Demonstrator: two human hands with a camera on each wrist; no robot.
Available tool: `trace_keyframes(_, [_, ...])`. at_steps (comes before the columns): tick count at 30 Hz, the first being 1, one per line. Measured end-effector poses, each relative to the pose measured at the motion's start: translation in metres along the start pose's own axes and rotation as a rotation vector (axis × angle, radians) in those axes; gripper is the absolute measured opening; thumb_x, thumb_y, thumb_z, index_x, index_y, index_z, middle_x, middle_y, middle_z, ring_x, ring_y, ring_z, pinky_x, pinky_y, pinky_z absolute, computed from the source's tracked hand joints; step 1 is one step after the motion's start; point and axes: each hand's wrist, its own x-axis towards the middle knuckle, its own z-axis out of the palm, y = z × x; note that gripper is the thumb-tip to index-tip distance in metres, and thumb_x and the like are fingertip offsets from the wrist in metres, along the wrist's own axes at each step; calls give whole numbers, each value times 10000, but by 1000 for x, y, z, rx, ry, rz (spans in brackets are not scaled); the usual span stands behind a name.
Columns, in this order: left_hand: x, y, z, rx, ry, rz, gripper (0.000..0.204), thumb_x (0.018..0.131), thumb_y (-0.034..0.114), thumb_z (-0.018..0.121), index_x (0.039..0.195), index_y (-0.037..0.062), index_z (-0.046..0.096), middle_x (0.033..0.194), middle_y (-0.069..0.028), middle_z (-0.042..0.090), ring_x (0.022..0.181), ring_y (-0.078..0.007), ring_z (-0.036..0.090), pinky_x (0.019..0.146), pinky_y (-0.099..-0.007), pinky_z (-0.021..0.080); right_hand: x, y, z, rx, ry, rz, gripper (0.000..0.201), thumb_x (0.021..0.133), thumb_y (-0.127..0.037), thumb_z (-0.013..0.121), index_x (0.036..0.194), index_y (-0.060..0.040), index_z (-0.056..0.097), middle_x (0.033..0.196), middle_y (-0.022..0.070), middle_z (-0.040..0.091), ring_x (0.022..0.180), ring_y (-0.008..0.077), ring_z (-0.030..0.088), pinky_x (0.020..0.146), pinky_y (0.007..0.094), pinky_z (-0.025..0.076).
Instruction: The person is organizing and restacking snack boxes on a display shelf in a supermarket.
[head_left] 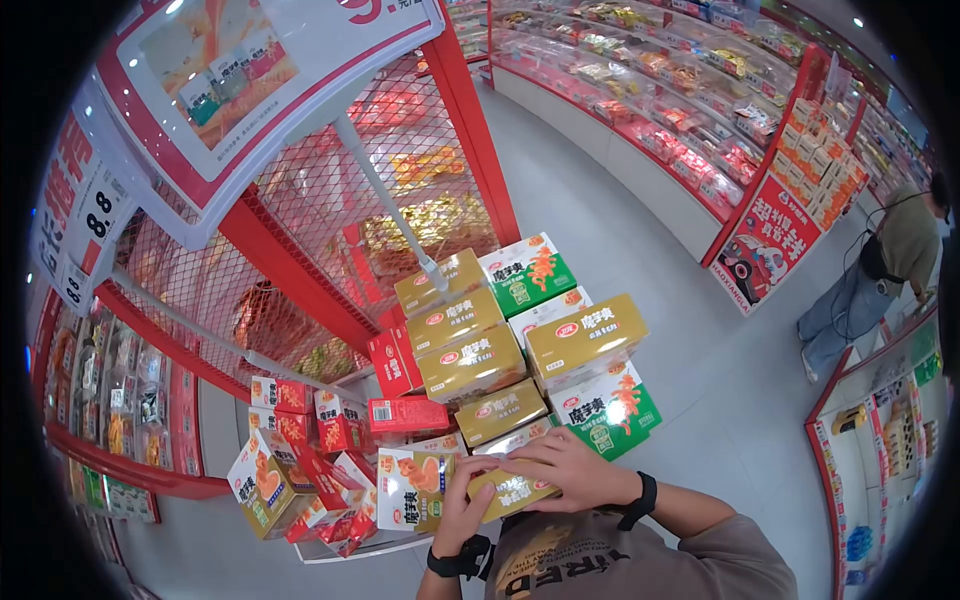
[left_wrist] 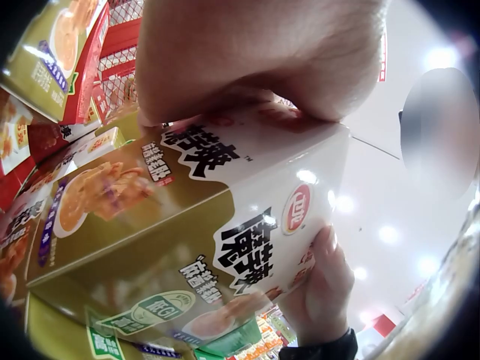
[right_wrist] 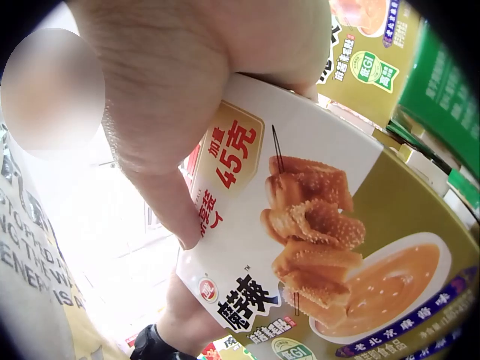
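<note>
A gold-and-white snack box (head_left: 515, 495) is held between both hands at the display's front edge, close to the person's shirt. The left hand (head_left: 463, 508) grips its left end, and the right hand (head_left: 585, 472) reaches over its right end. From the left wrist, the box (left_wrist: 150, 217) shows two printed faces, with the right hand (left_wrist: 326, 289) on its far end. The right wrist view shows the box's end panel (right_wrist: 330, 217) with a skewer picture. There the right thumb (right_wrist: 176, 217) presses on the white part. Another gold box (head_left: 502, 412) stands just behind.
Stacked gold boxes (head_left: 470, 360) and green-and-white boxes (head_left: 610, 412) fill the display behind. Red boxes (head_left: 408, 414) and tilted cartons (head_left: 270, 485) lie to the left. A red mesh rack (head_left: 300, 255) with price signs rises at the back left. Another person (head_left: 870, 270) stands at the right.
</note>
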Motion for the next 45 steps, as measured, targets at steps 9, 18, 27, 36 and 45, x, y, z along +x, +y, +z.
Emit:
trace_keyframes(9, [0,4,1,-27,13,-34,254,923,72,542,1162,-14,543,1202,-143,575,1139,-237,525,1010,-347,380,-1,3,3,29,-11,11,678,767,-362,766,1362,-135,536,1255,74,567,1128,256,537,944,402,379])
trace_keyframes(18, [1,9,3,-10,23,-75,257,919,136,540,1122,-21,544,1157,-150,566,1124,-245,522,1024,-365,372,-3,4,5,15,42,-9,645,786,-387,750,1338,-124,546,1240,76,576,1084,259,553,927,399,387])
trace_keyframes(27, [0,8,2,9,4,-57,269,916,81,542,1164,-24,539,1201,-146,565,1156,-231,529,1043,-353,383,-4,5,5,14,42,-29,642,813,-408,721,1356,-126,523,1254,74,572,1050,236,560,914,405,386])
trace_keyframes(36, [3,6,-3,16,2,-86,272,904,79,569,1162,-6,554,1147,-115,579,1094,-209,537,979,-325,403,0,6,2,9,-1,-19,672,792,-369,736,1368,-111,507,1282,88,554,1134,272,521,957,413,366])
trace_keyframes(45, [-14,47,-35,307,-93,-23,791,719,348,836,1344,32,467,1261,-151,556,1171,-283,546,994,-377,416,-22,14,-36,10,-66,180,784,709,-283,807,1385,-71,469,1293,115,560,1187,297,514,1005,433,372])
